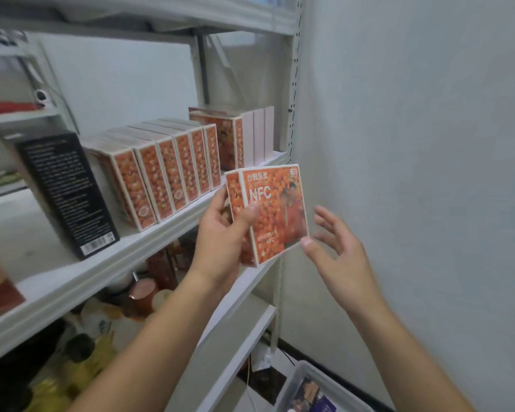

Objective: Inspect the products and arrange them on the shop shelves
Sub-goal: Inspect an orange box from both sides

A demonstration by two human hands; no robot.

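My left hand (220, 233) grips an orange box (275, 209) printed "NFC", thumb on its front face, held up in front of the shelf edge (149, 236). A second orange box appears tucked behind it at its left side. My right hand (336, 248) hovers open just right of the box, thumb tip touching its lower right corner. On the shelf stands a row of several matching orange boxes (167, 171), spines facing out. More orange and white boxes (244, 135) stand at the back right.
A tall black box (63, 188) stands on the shelf left of the row. The lower shelf holds bottles and jars (143, 292). A clear plastic bin (318, 388) sits on the floor at the bottom right. A white wall (414, 144) fills the right side.
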